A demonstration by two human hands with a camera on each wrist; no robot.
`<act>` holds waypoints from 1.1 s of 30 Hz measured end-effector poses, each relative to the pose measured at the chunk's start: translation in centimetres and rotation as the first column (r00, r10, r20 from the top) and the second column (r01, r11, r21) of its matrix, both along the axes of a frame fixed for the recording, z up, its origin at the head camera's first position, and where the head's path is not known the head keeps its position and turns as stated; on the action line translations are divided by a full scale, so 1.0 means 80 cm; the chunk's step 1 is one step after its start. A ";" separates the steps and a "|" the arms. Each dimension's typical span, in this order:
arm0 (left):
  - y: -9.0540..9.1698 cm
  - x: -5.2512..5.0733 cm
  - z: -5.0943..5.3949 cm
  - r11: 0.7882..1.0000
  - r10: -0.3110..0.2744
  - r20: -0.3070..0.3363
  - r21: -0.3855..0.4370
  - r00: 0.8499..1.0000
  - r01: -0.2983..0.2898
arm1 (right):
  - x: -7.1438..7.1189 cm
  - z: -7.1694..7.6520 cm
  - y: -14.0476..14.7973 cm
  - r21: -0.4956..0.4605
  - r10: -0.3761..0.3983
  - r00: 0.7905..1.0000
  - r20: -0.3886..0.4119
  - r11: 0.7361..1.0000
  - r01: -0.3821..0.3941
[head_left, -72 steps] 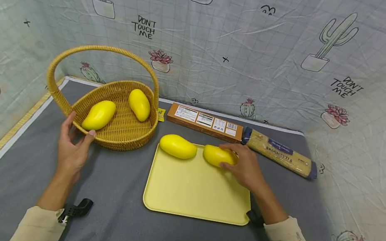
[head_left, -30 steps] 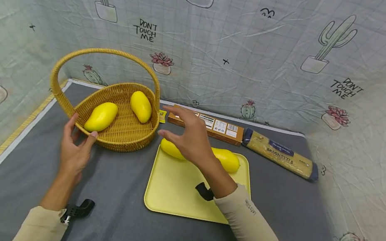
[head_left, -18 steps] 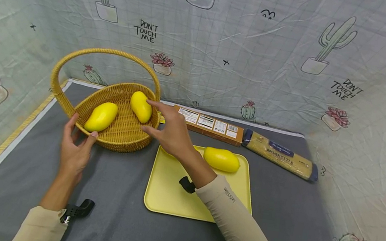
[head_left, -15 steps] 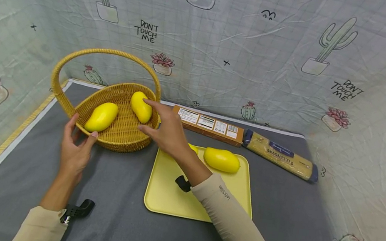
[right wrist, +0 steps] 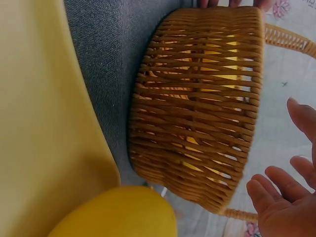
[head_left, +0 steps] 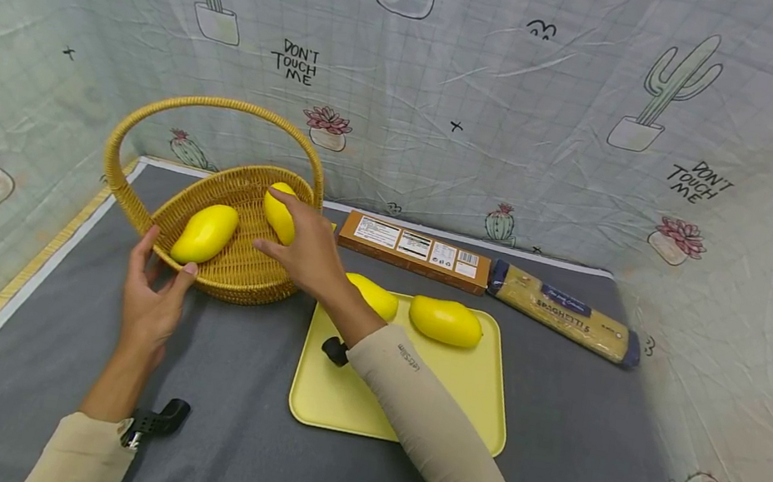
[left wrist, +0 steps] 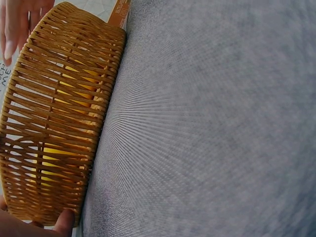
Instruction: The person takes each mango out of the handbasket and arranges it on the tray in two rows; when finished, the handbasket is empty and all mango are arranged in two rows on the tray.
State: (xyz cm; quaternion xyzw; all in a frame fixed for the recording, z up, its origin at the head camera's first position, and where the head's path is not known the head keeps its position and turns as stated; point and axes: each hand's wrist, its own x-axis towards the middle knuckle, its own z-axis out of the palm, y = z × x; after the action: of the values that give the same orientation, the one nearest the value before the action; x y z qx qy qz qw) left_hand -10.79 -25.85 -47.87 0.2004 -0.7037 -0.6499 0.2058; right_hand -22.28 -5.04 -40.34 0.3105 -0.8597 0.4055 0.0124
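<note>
Hovering over a wicker basket point(head_left: 246, 286), the right hand point(head_left: 307, 252) holds its thumb and fingers wide above two yellow mangoes point(head_left: 205, 234) inside; the left hand point(head_left: 150, 306) rests parted fingers against the basket's side.

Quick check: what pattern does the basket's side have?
The basket has a brown, open woven side, seen best in the right wrist view.
</note>
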 end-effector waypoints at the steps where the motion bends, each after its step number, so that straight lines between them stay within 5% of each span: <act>1: 0.000 0.000 0.000 1.000 -0.001 0.002 0.004 1.000 0.001 | -0.002 -0.001 -0.003 0.004 0.001 1.000 0.010 1.000 -0.001; 23: 0.001 0.002 0.002 1.000 0.008 0.014 -0.008 1.000 -0.007 | -0.045 -0.006 -0.050 0.160 -0.042 0.994 0.096 0.987 0.027; 33: 0.000 -0.001 0.003 1.000 -0.008 0.003 0.010 1.000 0.008 | -0.054 -0.013 -0.057 0.290 -0.105 0.987 0.119 0.955 0.067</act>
State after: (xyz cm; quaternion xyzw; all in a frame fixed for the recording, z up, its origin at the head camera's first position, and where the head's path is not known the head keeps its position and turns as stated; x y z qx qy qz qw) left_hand -10.90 -25.88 -47.64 0.1998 -0.7014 -0.6539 0.2012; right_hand -26.60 -9.62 -41.37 0.2436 -0.9208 0.2961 -0.0720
